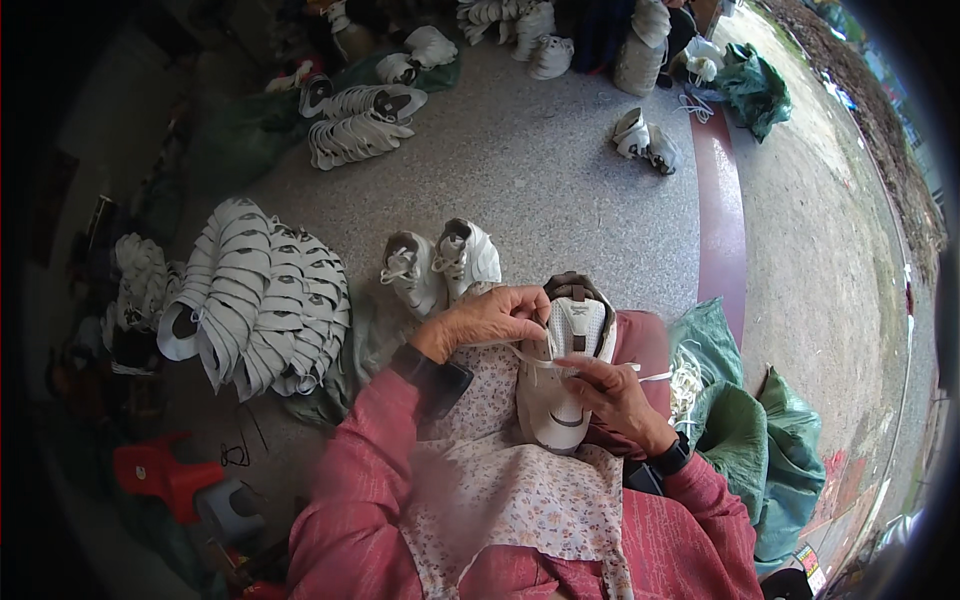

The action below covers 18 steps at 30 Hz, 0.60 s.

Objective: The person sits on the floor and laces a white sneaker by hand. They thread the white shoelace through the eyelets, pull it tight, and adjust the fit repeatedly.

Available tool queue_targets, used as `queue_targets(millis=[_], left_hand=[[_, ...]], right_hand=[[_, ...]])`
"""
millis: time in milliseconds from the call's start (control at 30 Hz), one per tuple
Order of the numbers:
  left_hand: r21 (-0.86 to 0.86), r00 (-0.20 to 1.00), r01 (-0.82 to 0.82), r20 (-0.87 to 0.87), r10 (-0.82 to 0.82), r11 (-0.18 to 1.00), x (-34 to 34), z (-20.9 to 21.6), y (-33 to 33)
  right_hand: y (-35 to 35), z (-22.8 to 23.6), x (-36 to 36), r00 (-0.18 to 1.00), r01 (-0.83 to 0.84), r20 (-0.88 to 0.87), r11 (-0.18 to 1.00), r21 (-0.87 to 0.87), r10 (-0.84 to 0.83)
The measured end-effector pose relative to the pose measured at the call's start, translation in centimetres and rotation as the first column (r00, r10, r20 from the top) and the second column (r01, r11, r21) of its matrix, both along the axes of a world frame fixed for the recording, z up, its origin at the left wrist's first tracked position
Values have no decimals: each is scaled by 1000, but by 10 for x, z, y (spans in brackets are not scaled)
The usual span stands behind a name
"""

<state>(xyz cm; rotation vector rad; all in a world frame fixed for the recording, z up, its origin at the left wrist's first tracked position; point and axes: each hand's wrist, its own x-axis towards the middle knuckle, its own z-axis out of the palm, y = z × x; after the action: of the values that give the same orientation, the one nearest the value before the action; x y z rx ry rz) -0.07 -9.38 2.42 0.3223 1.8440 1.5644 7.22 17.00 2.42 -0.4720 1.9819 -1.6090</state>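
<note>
Floral apron [520, 500] nearest; pale shoe [557, 425] against it, toe inward; left hand [490, 318] pinching its eyelet edge, right hand [618, 395] grip unclear; lace [655, 377] could twist if pulled unevenly

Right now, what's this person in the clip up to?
A white sneaker upper sits on the person's lap. The left hand is at its eyelet edge; the right hand is at a white lace crossing only the lower opening. Two laced shoes stand just beyond; stacked uppers are at left.
</note>
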Motion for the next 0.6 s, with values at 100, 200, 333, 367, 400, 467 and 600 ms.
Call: queue_targets(millis=[100,200,333,367,400,467,600], left_hand=[[1,999,12,-47,-12,1000,1,-4,-3],[52,995,56,-85,-52,997,-1,-12,-9],[147,997,68,-36,-63,987,1,-18,-11],[174,999,51,1,-52,983,2,-18,-10],[144,1000,20,5,-20,989,4,-17,-7],[84,999,-45,8,44,996,7,-15,1],[130,975,-215,-29,220,968,17,-17,14]], right_hand=[[-2,1,-4,999,-21,46,1000,12,20],[-2,-11,-1,994,-12,-107,997,78,21],[-5,-10,0,925,-17,-371,983,184,86],[-6,-6,-3,908,-29,-397,967,254,132],[-8,0,-6,890,-36,-421,945,324,178],[-12,6,-12,873,-56,-442,943,327,205],[-16,6,-10,814,-53,-528,935,350,244]])
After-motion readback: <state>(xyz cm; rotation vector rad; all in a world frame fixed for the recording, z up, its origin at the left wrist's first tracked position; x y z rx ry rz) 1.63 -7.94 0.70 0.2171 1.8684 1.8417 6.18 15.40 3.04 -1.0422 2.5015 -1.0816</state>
